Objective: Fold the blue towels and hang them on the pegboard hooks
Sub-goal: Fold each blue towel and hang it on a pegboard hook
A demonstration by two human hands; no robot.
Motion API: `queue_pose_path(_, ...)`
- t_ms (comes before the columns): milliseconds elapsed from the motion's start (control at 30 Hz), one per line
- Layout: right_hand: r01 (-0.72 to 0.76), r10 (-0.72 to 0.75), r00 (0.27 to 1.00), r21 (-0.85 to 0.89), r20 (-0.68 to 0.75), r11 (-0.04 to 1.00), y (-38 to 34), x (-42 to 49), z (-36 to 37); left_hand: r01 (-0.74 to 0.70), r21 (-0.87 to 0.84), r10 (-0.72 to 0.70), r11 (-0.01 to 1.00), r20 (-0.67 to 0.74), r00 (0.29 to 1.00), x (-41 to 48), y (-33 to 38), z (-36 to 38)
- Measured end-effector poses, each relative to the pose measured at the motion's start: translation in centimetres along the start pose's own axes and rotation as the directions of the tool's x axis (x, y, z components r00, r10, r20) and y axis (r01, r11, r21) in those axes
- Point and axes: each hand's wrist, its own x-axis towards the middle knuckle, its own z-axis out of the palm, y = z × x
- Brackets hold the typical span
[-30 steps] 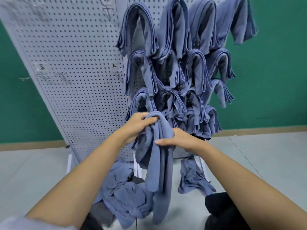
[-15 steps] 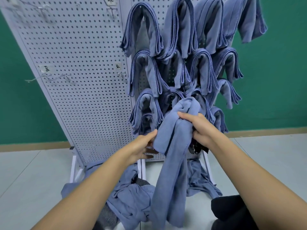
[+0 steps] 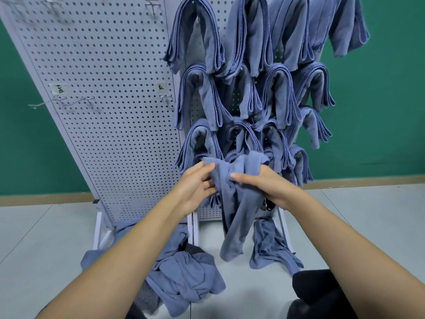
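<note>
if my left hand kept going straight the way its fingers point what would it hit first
The left hand holds the held towel, so that comes first. Past it, probably the lowest hung towels on the pegboard, though depth is hard to judge.

Head view — one wide-angle camera worn on the head, facing forward and down. Set near the pegboard [image 3: 103, 146], which fills the upper frame; forearms enter from the bottom edge, left hand [image 3: 195, 187] and right hand [image 3: 269, 187] meeting mid-frame. Floor [image 3: 368, 226] below — green wall [image 3: 379, 111] behind.
</note>
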Motion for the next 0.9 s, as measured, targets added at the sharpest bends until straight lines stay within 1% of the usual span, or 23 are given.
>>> queue_pose_path(67, -0.005, 0.006, 1.0, -0.042, 0.028, 0.999, 0.1, -0.1, 0.8, -0.051, -0.008, 0.052, 0.999, 0.078, 0.996, -0.3, 0.1, 0.3)
queue_pose_path(100, -0.006, 0.006, 1.0, -0.037, 0.007, 0.999, 0.2, 0.0, 1.2, -0.083, 0.02, 0.081, 0.996, 0.106, 0.991, -0.3, 0.1, 0.5)
queue_pose_path(133, -0.007, 0.007, 0.999, -0.014, -0.045, 1.0, 0.3, 0.2, 1.4, -0.11, 0.063, 0.102, 0.992, 0.114, 0.988, -0.4, 0.0, 0.6)
queue_pose_path(200, 0.001, 0.014, 0.986, 0.088, -0.168, 0.996, 0.2, 0.5, 1.5, -0.127, 0.17, 0.118, 0.977, 0.062, 0.991, -0.5, -0.1, 0.8)
queue_pose_path(233, 0.014, 0.019, 0.978, 0.153, -0.209, 0.988, 0.0, 0.6, 1.3, -0.118, 0.225, 0.115, 0.967, 0.026, 0.993, -0.6, -0.3, 0.8)
queue_pose_path(300, 0.028, 0.029, 0.974, 0.245, -0.226, 0.969, -0.3, 0.8, 0.9, -0.082, 0.314, 0.083, 0.946, 0.011, 0.997, -0.8, -0.7, 0.7)
queue_pose_path(333, 0.02, 0.034, 0.977, 0.251, -0.21, 0.968, -0.5, 0.9, 0.7, -0.056, 0.354, 0.046, 0.933, 0.037, 0.998, -1.0, -0.8, 0.6)
queue_pose_path(400, -0.018, 0.05, 0.988, 0.211, -0.146, 0.977, -0.6, 0.7, 0.6, -0.016, 0.392, -0.027, 0.92, 0.104, 0.994, -1.3, -1.1, 0.6)
queue_pose_path(433, -0.039, 0.059, 0.993, 0.182, -0.104, 0.983, -0.6, 0.6, 0.6, 0.009, 0.38, -0.054, 0.925, 0.107, 0.993, -1.3, -1.2, 0.7)
queue_pose_path(500, -0.06, 0.063, 0.998, 0.136, -0.02, 0.989, -0.5, 0.4, 0.6, 0.066, 0.31, -0.084, 0.948, 0.046, 0.995, -1.2, -1.1, 0.6)
queue_pose_path(567, -0.057, 0.051, 0.998, 0.131, 0.044, 0.99, -0.5, 0.2, 0.6, 0.071, 0.277, -0.073, 0.958, -0.003, 0.997, -1.0, -1.2, 0.4)
queue_pose_path(633, -0.044, 0.035, 0.998, 0.147, 0.06, 0.988, -0.4, 0.1, 0.6, 0.019, 0.279, -0.011, 0.96, -0.029, 1.0, -0.8, -1.1, 0.2)
queue_pose_path(700, -0.056, 0.048, 0.998, 0.168, 0.047, 0.984, -0.3, 0.1, 0.2, -0.02, 0.214, 0.043, 0.977, -0.102, 0.994, -0.5, -0.7, 0.0)
queue_pose_path(733, -0.076, 0.07, 0.997, 0.177, 0.043, 0.981, -0.3, 0.1, 0.0, -0.016, 0.159, 0.04, 0.987, -0.15, 0.988, -0.3, -0.4, -0.3)
queue_pose_path(767, -0.096, 0.092, 0.995, 0.189, 0.032, 0.977, -0.3, 0.1, -0.4, 0.007, 0.066, 0.005, 0.998, -0.18, 0.984, -0.2, 0.0, -0.5)
queue_pose_path(800, -0.11, 0.109, 0.994, 0.213, 0.017, 0.971, -0.2, 0.1, -0.7, 0.042, -0.06, -0.052, 0.997, -0.178, 0.983, -0.2, 0.3, -0.9)
queue_pose_path(833, -0.111, 0.116, 0.993, 0.247, -0.005, 0.963, -0.2, 0.2, -1.0, 0.094, -0.171, -0.117, 0.981, -0.135, 0.984, -0.3, 0.7, -1.2)
queue_pose_path(867, -0.106, 0.118, 0.993, 0.287, -0.026, 0.952, -0.2, 0.3, -1.1, 0.165, -0.217, -0.185, 0.962, -0.075, 0.98, -0.5, 0.9, -1.4)
queue_pose_path(900, -0.092, 0.114, 0.992, 0.325, -0.049, 0.941, -0.2, 0.4, -1.3, 0.245, -0.194, -0.252, 0.95, -0.011, 0.968, -0.7, 0.9, -1.6)
